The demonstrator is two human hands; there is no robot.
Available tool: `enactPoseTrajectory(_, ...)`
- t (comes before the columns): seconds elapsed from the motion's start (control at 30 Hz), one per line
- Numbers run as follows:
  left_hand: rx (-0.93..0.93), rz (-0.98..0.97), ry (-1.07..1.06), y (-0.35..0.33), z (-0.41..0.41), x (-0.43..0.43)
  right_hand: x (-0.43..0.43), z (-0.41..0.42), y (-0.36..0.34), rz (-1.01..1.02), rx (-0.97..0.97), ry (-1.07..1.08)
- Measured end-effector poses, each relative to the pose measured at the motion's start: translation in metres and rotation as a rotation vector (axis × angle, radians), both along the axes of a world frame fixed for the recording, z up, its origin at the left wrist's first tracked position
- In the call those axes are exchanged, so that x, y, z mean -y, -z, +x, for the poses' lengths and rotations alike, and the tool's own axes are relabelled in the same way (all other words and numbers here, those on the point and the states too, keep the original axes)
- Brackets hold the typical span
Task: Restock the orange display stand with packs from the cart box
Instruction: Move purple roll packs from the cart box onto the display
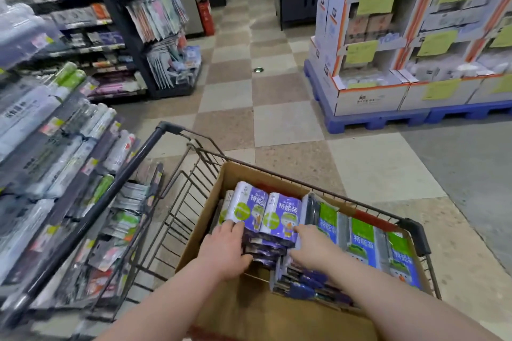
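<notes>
open floor (288, 122) between cart (417, 232) and stand (371, 97)

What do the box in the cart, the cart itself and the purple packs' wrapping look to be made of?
Box: brown cardboard, matte, with a folded flap, likely corrugated.
Cart: metal by the look, with a dark tube rail and a thin wire grid.
Purple packs: glossy printed plastic film, judging by the highlights and the creased edges. Their contents are hidden.
</notes>
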State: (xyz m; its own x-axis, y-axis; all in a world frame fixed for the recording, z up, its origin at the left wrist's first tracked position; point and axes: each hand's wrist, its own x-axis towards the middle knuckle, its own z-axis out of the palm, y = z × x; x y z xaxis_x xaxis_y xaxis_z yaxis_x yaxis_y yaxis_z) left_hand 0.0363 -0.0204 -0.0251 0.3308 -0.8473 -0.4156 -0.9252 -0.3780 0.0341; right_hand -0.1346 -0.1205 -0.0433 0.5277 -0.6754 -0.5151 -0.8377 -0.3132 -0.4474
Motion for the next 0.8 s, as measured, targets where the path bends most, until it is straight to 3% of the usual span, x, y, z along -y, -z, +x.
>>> enactPoseTrajectory(0.17,-0.057,0.008,-0.173,0.011,0.017,0.040,0.036,0.020,0.025,0.054,0.020,0.022)
enactPoseTrajectory(0.37,-0.310,-0.098,-0.559,0.032,0.031,0.082,0.054,0.031,0.045,0.050,0.025,0.044)
enactPoseTrajectory(0.53,-0.176,-0.083,-0.649,0.036,0.032,0.094,0.051,0.044,0.049,0.134,0.046,0.114)
enactPoseTrajectory(0.8,-0.273,-0.180,-0.788,0.026,0.027,0.074,0.046,0.060,0.055,0.233,0.295,0.332)
